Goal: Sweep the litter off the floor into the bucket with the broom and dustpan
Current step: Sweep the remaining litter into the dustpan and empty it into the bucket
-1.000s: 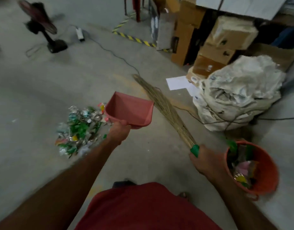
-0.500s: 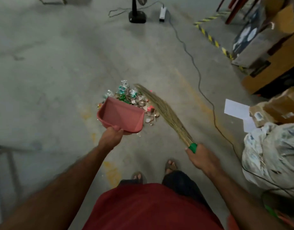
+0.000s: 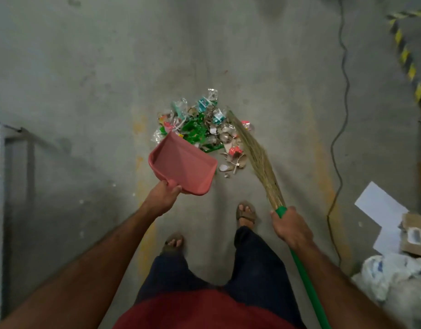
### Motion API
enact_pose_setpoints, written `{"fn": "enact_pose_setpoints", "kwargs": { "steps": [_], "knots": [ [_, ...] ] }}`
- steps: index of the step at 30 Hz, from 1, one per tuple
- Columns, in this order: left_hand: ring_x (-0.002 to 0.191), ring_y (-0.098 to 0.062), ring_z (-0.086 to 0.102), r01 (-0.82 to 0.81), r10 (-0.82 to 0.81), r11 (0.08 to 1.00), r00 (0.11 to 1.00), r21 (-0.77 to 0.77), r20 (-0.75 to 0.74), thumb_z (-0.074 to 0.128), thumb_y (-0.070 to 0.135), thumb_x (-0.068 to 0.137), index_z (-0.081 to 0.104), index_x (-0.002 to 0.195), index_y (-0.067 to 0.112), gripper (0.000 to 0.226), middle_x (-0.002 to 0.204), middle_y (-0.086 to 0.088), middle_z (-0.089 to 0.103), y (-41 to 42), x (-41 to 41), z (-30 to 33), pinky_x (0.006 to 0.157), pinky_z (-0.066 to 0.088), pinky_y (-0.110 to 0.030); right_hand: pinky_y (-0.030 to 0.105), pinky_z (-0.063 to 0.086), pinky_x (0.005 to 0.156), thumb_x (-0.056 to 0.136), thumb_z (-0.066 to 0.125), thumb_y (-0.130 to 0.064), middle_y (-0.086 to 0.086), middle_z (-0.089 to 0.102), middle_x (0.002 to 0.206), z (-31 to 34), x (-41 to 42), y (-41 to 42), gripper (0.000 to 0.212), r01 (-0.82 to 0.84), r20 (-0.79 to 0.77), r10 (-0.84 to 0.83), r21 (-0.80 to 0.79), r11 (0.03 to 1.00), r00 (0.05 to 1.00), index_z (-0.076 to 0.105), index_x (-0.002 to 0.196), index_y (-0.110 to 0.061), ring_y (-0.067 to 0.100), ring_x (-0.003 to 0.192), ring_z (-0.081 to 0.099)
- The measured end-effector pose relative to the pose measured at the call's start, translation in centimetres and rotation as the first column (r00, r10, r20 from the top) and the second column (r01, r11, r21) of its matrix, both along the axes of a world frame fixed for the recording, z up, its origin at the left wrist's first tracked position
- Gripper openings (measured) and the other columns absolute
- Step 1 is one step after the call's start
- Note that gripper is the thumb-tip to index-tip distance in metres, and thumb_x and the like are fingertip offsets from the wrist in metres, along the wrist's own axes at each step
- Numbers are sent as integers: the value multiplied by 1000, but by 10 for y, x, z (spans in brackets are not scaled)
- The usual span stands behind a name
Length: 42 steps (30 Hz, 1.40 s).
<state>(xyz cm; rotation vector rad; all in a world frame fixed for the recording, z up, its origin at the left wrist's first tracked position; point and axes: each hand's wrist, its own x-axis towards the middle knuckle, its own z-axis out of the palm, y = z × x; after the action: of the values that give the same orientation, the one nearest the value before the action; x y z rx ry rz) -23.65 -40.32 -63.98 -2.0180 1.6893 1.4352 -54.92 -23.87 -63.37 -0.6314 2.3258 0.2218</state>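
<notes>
Litter (image 3: 200,129) lies btwn dustpan (image 3: 181,167) & broom (image 3: 257,157).

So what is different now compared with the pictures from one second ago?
The person has turned from the bucket, now out of view, to face the litter pile. The pink plastic dustpan now sits at the pile's near edge, the straw broom on its right. Left hand and right hand keep their grips.

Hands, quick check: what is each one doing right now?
Left hand: grips the handle of the pink dustpan.
Right hand: grips the green handle of the broom.
</notes>
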Motion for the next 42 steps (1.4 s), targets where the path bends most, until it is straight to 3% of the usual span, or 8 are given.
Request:
{"fn": "enact_pose_setpoints", "kwargs": {
  "steps": [3,8,12,15,17,24,35,42],
  "knots": [
    [106,-36,61,-31,34,999,994,-34,107,51,46,96,52,126,6,50,118,-17,62,-3,-51,-38,87,51,-43,36,42,72,99,47,-56,14,62,111,-42,-60,-16,53,-11,70,8,36,999,997,48,124,-9,30,86,55],
    [98,-35,61,-58,81,993,968,-103,235,50,52,94,51,120,8,51,114,-16,64,-10,-110,-136,74,45,-37,42,59,81,97,51,-54,13,67,99,-154,-141,-39,53,64,175,-87,135,989,981,52,121,-6,33,85,68],
    [97,-36,62,-65,94,992,950,-107,298,58,50,88,55,112,10,46,106,-14,66,-11,-126,-212,76,48,-39,28,55,56,95,57,-50,11,71,78,-246,-159,-44,47,30,268,-78,178,984,960,59,112,-6,23,59,68],
    [93,-35,62,-62,98,991,938,-117,332,60,49,86,56,109,13,42,102,-11,66,-14,-122,-249,76,50,-40,34,57,69,93,54,-55,13,71,90,-285,-148,-41,45,-106,308,50,169,980,950,61,107,-13,29,76,70],
    [90,-34,62,-92,138,985,930,-149,340,61,47,86,57,106,14,38,98,-9,66,-16,-111,-262,73,47,-37,36,54,73,92,50,-60,8,67,93,-286,-140,-32,42,-180,276,140,126,976,951,56,104,-20,30,84,67],
    [71,-34,62,-274,347,929,877,-249,332,56,42,78,55,90,16,29,78,-9,63,-2,-48,-257,64,49,-39,28,42,43,95,46,-62,-2,60,61,-206,-128,31,31,-198,237,200,-30,980,951,41,90,-31,13,48,60],
    [59,-26,60,-464,502,864,823,-194,267,62,37,79,57,75,13,25,63,-4,60,68,-15,-291,53,42,-31,31,46,66,96,43,-59,1,67,98,-279,-81,8,34,-582,312,529,103,807,789,50,103,-27,25,90,66],
    [62,-21,59,-357,391,919,882,-169,263,65,36,82,60,83,15,21,68,-2,62,72,-22,-307,58,41,-32,39,56,79,94,49,-57,14,68,97,-297,-112,8,42,-298,241,258,152,942,936,57,106,-17,33,89,67]
  ]
}}
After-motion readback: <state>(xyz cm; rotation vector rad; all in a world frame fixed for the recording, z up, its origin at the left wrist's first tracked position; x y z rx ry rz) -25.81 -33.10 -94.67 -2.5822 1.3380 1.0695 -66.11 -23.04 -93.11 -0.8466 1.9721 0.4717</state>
